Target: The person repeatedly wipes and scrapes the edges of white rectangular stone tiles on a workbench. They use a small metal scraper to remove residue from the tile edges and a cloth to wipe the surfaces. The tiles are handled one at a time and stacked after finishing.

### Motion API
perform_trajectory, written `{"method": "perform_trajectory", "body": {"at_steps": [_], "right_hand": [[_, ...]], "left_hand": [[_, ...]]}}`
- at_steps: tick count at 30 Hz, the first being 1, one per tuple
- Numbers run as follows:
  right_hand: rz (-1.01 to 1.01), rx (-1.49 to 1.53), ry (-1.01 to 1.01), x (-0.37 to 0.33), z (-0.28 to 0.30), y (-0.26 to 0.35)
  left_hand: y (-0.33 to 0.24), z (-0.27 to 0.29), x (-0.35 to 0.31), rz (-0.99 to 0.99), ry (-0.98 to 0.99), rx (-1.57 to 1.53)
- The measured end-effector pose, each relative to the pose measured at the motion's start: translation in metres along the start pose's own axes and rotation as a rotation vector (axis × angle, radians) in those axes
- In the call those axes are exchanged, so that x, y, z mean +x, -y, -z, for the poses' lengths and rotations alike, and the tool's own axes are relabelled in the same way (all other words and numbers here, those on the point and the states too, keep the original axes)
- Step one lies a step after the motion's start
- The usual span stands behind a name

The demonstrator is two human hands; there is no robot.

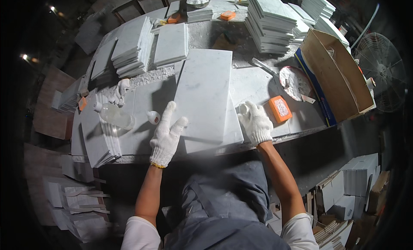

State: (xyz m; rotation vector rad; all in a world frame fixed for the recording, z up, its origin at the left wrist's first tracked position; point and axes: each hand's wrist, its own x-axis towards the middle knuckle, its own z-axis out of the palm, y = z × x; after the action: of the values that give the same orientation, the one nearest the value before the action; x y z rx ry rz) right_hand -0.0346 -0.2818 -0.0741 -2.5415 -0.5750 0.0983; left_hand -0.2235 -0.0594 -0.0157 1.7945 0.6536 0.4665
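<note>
dim workshop, and the work surface (211,37) is all dusty with white powder, with a big wire fan (381,67) just past its right edge. so the main thing is a grey-white marble-look slab (204,93), long side running away from the person, around the middle of the front edge. it overlaps a lower slab (234,134) at a bit of an angle, can't tell if it's fully flat on it.

both hands have white knit gloves on. left hand (164,136) is opened up, fingers spread, thumb over the slab's left side, but no real grip on it. right hand (257,123) has its fingers half curled, nothing visible in them, just beside the lower slab's right side. can't tell if they touch.

toward the right edge you've got an orange block (280,109), a bowl of white paste (297,82) and an open cardboard box (337,73). nearer the left edge there's a clear bottle (117,116), with a small white squeeze bottle (153,117) close to the left hand. more slab stacks (269,24) along the back edge.
</note>
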Motion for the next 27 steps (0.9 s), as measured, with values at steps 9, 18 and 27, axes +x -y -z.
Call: {"method": "perform_trajectory", "body": {"at_steps": [9, 18, 27], "right_hand": [[-0.030, 0.127, 0.085, 0.022, -0.006, -0.009], [0.031, 0.696, 0.087, 0.095, 0.073, 0.028], [0.243, 0.218, 0.137, 0.165, 0.051, 0.079]], "left_hand": [[-0.019, -0.009, 0.025, -0.650, -0.217, 0.954], [-0.011, -0.047, 0.091, -0.994, 0.010, 0.994], [-0.024, -0.047, 0.084, -0.940, 0.011, 0.927]]}}
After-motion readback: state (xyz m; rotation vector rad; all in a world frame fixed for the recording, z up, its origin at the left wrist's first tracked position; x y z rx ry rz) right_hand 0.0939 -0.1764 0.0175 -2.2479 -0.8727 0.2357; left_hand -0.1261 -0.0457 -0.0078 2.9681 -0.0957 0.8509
